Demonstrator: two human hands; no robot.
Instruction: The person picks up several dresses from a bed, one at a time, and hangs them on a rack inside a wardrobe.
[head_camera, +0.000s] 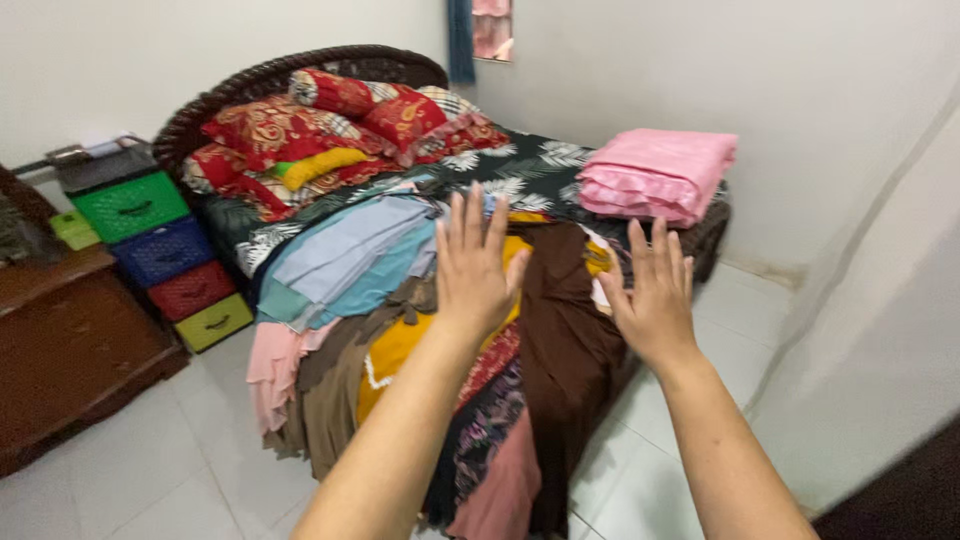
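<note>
Reaching forward from the foot of the bed, both bare forearms stretched out, palms down and fingers spread, gripping nothing. Left hand (476, 262) held a little higher and farther in, hovering over the yellow cloth (400, 345) and the top of the brown cloth (565, 320), nearer to the heap than the other. Right hand (652, 290) just off the near right corner of the bed, open too, beside the brown cloth's right edge, touch or gap impossible to tell. Directly ahead and below both hands, a heap of clothes (480, 420) draped over the foot edge, long axes running down toward the tiled floor (180, 470). Further in, toward the left edge, light blue folded cloth (355, 255) lying lengthwise along the bed. Beyond the right hand, by the far right edge, a folded pink blanket (655, 175). At the head end, red patterned pillows (330, 125) against the dark woven headboard (250, 80). Left of the bed, stacked coloured plastic drawers (160, 250) and a wooden cabinet (70, 350).
</note>
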